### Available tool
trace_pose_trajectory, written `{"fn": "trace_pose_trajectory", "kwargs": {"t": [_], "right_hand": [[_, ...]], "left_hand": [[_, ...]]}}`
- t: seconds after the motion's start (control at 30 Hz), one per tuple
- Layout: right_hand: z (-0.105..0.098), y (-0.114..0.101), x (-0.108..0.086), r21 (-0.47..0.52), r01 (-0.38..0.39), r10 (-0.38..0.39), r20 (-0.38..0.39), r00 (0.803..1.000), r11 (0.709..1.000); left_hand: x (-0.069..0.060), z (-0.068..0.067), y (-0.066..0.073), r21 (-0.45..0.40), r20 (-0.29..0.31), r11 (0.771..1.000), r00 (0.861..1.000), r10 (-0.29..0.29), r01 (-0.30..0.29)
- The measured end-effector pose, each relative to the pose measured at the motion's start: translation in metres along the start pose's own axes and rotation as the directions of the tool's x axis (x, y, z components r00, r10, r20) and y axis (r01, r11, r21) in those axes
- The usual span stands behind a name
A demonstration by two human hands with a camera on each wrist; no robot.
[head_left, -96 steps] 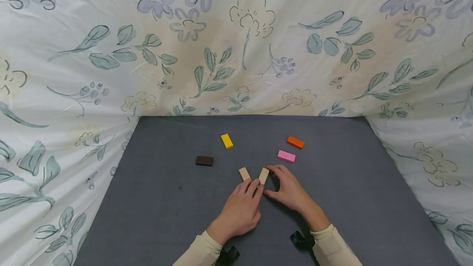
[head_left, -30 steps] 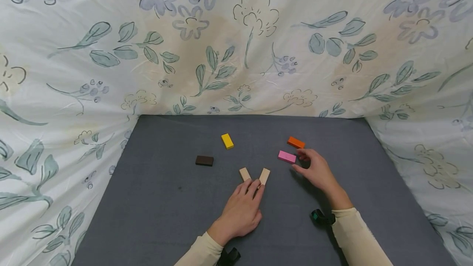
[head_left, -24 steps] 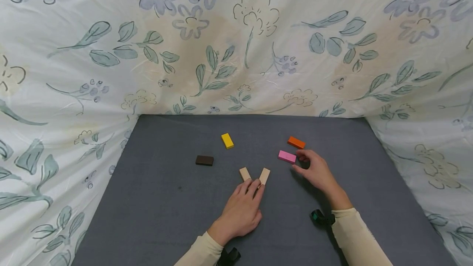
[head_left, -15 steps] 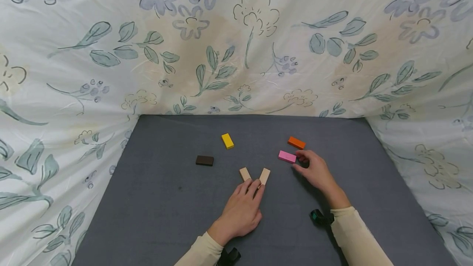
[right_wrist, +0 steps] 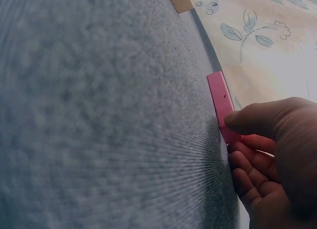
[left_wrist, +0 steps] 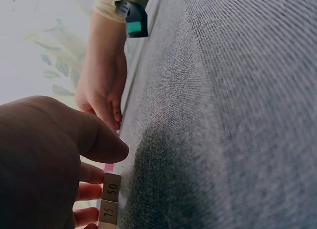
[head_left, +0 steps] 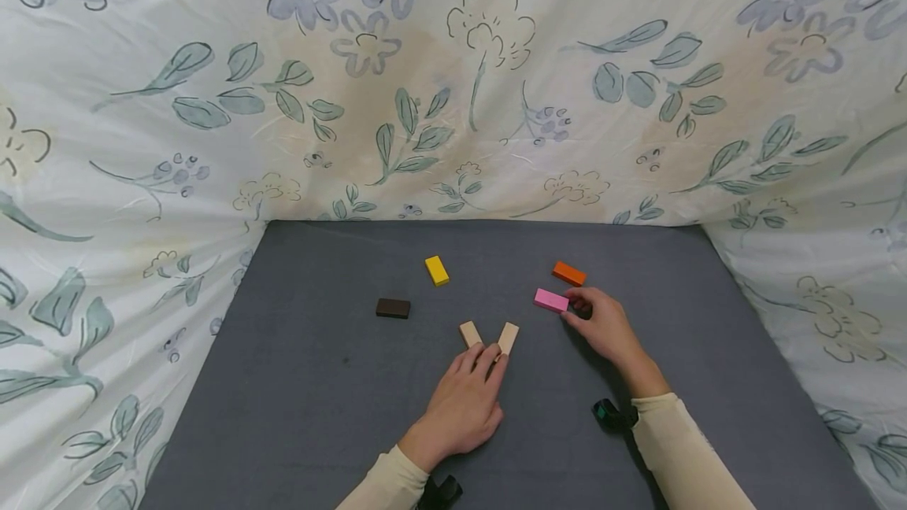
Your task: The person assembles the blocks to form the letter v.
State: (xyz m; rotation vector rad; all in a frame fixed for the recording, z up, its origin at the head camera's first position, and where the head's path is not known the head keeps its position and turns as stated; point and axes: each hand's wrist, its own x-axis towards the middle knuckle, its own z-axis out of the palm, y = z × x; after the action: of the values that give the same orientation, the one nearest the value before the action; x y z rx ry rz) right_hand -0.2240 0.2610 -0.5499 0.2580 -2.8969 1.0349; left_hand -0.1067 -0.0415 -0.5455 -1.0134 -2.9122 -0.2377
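In the head view a pink block (head_left: 550, 300) lies on the grey cloth. My right hand (head_left: 605, 327) pinches its right end between thumb and fingers; the right wrist view shows the thumb on the pink block's (right_wrist: 221, 98) side. Two plain wooden blocks, the left one (head_left: 469, 334) and the right one (head_left: 508, 338), form a V in front of my left hand (head_left: 460, 400), whose fingertips rest on their near ends. The left wrist view shows "50" on one wooden block (left_wrist: 111, 187) and "75" on the other (left_wrist: 108, 212); the thumb there is free of both.
An orange block (head_left: 569, 273) lies just behind the pink one. Further left are a yellow block (head_left: 436, 271) and a dark brown block (head_left: 393, 308). Flowered cloth (head_left: 453, 85) hangs behind and along both sides of the grey surface (head_left: 298, 384).
My right hand has left the right wooden block, moved right to the pink block and brought its thumb and fingers onto that block's end. My left hand stays on the wooden blocks.
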Motion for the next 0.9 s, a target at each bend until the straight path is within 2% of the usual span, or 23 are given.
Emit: {"fn": "trace_pose_trajectory", "kwargs": {"t": [0.9], "right_hand": [[0.0021,-0.0085,-0.0034,-0.034,-0.021,0.021,-0.014,1.000,0.999]], "left_hand": [[0.0000,-0.0012,-0.0009,-0.004,-0.010,1.000,1.000,0.012,-0.012]]}}
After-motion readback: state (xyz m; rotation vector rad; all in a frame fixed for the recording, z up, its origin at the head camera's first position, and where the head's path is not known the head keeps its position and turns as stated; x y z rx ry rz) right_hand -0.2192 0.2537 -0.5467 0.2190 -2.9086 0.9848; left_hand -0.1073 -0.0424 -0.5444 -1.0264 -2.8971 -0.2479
